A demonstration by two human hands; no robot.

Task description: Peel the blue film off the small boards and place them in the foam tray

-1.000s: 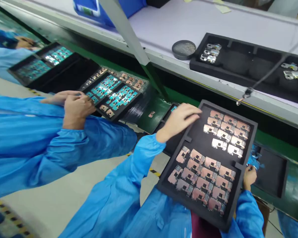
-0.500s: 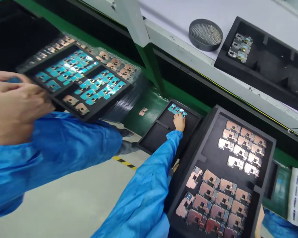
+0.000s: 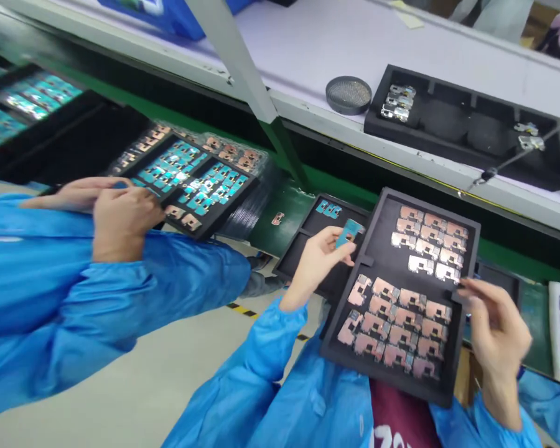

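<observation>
A black foam tray (image 3: 379, 247) rests on my lap, filled with two groups of copper-coloured metal parts (image 3: 392, 317). My left hand (image 3: 318, 258) hovers at the tray's upper left corner, pinching a small blue-filmed part (image 3: 350, 231). Just behind it lies a smaller black tray (image 3: 303, 246) holding a few blue parts (image 3: 329, 208). My right hand (image 3: 497, 326) is raised at the lap tray's right edge with bent fingers; it is blurred by motion, so whether it holds anything is unclear.
A co-worker in blue sleeves sits at my left, hands (image 3: 116, 211) on a tray of teal parts (image 3: 196, 183). A grey slanted post (image 3: 242, 68) rises from the green belt (image 3: 289, 211). On the white shelf stand a mesh dish (image 3: 348, 94) and a long black tray (image 3: 466, 127).
My left hand has drawn back from the smaller tray's blue parts and now holds one over the lap tray. My right hand has come up into view at the tray's right edge.
</observation>
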